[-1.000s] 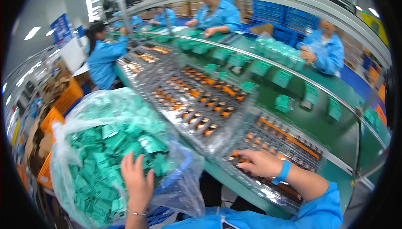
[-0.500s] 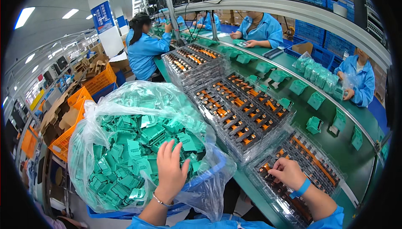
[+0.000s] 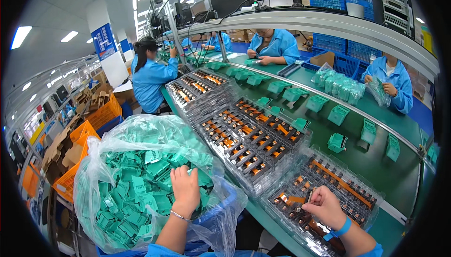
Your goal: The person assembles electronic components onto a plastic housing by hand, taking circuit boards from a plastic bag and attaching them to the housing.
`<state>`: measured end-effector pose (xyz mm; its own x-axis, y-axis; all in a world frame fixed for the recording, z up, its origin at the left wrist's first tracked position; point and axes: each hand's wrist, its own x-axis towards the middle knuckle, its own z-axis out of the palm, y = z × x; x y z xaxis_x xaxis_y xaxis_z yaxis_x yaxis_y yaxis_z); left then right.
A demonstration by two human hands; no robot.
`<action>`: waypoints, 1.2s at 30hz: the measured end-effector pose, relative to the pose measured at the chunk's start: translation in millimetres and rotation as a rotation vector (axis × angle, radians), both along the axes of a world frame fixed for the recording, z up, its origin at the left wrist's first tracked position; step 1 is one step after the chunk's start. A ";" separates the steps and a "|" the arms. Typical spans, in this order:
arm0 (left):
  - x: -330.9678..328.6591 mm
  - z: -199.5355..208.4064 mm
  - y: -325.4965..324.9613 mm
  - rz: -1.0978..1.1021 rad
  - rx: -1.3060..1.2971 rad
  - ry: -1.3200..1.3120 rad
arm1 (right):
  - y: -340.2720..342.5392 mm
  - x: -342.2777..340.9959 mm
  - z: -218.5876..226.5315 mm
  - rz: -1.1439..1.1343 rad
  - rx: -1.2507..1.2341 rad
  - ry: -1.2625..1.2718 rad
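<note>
My right hand [image 3: 325, 206] pinches a small dark part with an orange flat flex cable [image 3: 297, 199] just over a clear plastic tray [image 3: 376, 195] at the lower right. More such orange and black parts fill the rows of that tray. My left hand [image 3: 184, 189] reaches over a heap of green plastic housings [image 3: 134, 189] in a clear plastic bag [image 3: 87, 200]. Its fingers are slightly bent and apart, with the tips at the housings; no grip on one is visible. A blue crate [image 3: 221, 207] surrounds the bag.
Stacked clear trays [image 3: 253, 181] of orange and black parts stand beyond. Green housings [image 3: 338, 114] sit spaced along the green conveyor belt [image 3: 305, 132]. Co-workers in blue sit across and farther along. Orange crates [image 3: 70, 174] with cardboard stand at the left. A metal frame [image 3: 300, 29] crosses above.
My right hand has lifted the dark part with its orange flex cable slightly from the tray. My left hand has moved onto the green housings, its fingers drawn closer together. The view has shifted.
</note>
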<state>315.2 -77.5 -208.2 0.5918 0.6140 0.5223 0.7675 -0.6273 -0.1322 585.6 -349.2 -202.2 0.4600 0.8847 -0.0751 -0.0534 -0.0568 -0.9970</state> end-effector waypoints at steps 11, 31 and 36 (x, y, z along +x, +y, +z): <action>-7.3 16.8 -14.6 -0.090 -0.215 -0.392 | -2.5 15.7 -8.7 -0.063 -0.008 0.240; -19.5 60.9 -47.2 0.002 -0.102 -0.624 | -10.9 23.2 -14.5 -0.115 0.069 0.316; -5.2 60.8 -81.7 -0.325 -0.188 -1.013 | -4.6 28.7 -11.1 -0.183 0.124 0.256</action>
